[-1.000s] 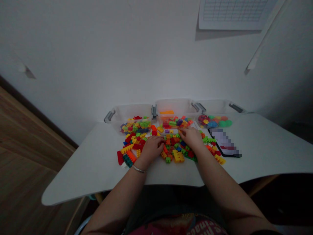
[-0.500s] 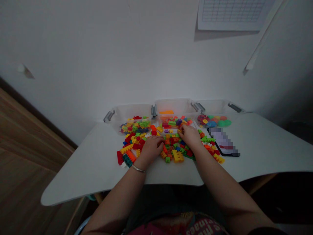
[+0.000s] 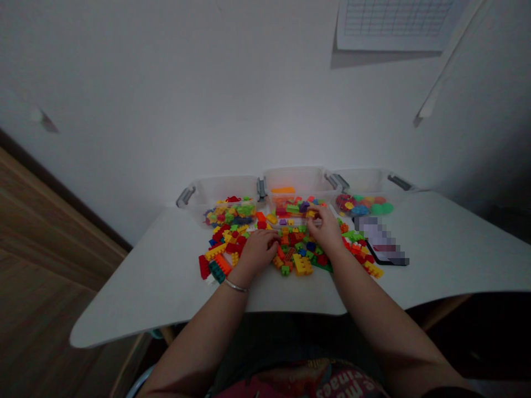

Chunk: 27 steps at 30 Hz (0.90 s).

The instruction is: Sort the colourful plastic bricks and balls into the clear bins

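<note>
My right hand [image 3: 327, 229] is raised at the front of the middle bin, with a small yellow toy brick [image 3: 311, 214] pinched between thumb and fingertips. My left hand [image 3: 260, 250] rests over the loose brick pile, its fingers slightly curved and apart, with no brick visible in it. Around both hands lies a spread of mixed toy bricks, among them a large yellow brick [image 3: 302, 265], a dark teal brick [image 3: 216, 271] and a green brick [image 3: 285, 270]. Bricks beneath my left palm are hidden.
Along the wall stand three clear bins: the left bin [image 3: 226, 188] and the middle bin [image 3: 296, 176] with small bricks, the right bin [image 3: 360, 179] with rounded coloured pieces. A phone [image 3: 384, 243] lies right of the pile. The white table [image 3: 136, 287] has a curved front edge.
My right hand has lifted slightly from the pile near the middle bin, and the yellow brick now shows in its fingertips. My left hand has stayed in place.
</note>
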{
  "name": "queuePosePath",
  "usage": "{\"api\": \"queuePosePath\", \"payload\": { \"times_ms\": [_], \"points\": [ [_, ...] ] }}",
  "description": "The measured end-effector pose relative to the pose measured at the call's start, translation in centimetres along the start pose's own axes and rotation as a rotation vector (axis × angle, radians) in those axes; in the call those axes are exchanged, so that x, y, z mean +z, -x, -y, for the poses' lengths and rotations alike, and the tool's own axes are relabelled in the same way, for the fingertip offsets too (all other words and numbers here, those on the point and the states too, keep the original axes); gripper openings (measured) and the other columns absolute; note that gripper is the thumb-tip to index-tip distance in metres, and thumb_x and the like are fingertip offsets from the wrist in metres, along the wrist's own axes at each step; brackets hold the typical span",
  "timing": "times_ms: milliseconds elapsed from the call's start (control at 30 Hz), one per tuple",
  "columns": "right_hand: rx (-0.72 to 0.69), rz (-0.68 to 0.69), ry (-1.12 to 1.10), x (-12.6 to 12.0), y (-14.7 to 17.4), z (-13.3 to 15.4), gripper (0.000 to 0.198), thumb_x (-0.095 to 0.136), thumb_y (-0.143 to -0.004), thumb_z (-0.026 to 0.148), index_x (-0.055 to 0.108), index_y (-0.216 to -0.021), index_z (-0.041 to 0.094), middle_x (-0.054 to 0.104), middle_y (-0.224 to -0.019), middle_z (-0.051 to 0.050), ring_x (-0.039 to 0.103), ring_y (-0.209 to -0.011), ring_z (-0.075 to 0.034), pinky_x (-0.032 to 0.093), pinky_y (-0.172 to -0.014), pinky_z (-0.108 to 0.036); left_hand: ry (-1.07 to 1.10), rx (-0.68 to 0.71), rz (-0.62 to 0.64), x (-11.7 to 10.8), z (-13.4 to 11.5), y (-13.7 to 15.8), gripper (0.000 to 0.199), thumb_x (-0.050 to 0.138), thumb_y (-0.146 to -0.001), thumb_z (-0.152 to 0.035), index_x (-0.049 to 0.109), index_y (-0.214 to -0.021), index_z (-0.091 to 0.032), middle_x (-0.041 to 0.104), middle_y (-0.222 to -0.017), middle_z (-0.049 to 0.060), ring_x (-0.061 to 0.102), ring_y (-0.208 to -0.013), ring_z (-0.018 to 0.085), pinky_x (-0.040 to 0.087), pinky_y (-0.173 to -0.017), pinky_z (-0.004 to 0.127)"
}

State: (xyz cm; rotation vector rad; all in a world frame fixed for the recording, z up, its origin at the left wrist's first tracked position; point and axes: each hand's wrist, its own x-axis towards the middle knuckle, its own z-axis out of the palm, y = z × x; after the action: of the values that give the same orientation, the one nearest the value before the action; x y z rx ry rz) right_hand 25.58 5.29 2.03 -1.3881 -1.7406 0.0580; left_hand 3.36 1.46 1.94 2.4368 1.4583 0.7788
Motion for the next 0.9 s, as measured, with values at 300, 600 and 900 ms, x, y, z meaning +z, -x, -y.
{"api": "queuePosePath", "payload": {
  "times_ms": [300, 600, 900],
  "points": [
    [-0.022, -0.525, -0.232, -2.0, -2.7, -0.9, 0.017, 0.046, -0.085, 0.028, 0.058, -0.093, 0.021, 0.062, -0.102, -0.009, 0.06, -0.099, -0.021, 0.052, -0.082, -0.038, 0.009, -0.009, -0.003, 0.3, 0.6, 0.3, 0.023, 0.053, -0.085, -0.02, 0.071, -0.1, -0.022, 0.07, -0.116, 0.004, 0.06, -0.111, 0.023, 0.044, -0.103, 0.042],
    [-0.088, -0.283, -0.042, -3.2, -6.8, -0.6, 0.023, 0.049, -0.082, 0.021, 0.065, -0.098, 0.019, 0.069, -0.108, -0.01, 0.061, -0.102, -0.022, 0.048, -0.094, -0.041, 0.014, -0.006, 0.001, 0.3, 0.8, 0.4, 0.023, 0.053, -0.086, -0.02, 0.071, -0.1, -0.021, 0.07, -0.117, 0.004, 0.06, -0.111, 0.023, 0.044, -0.103, 0.041],
    [-0.057, 0.019, 0.291, -2.5, -6.8, -0.3, 0.037, 0.04, -0.088, 0.016, 0.069, -0.112, 0.017, 0.072, -0.104, -0.011, 0.063, -0.098, -0.027, 0.042, -0.094, -0.045, 0.013, -0.002, 0.001, 0.4, 0.8, 0.4, 0.023, 0.053, -0.086, -0.019, 0.071, -0.1, -0.02, 0.069, -0.117, 0.005, 0.06, -0.111, 0.023, 0.044, -0.103, 0.043]
  ]
}}
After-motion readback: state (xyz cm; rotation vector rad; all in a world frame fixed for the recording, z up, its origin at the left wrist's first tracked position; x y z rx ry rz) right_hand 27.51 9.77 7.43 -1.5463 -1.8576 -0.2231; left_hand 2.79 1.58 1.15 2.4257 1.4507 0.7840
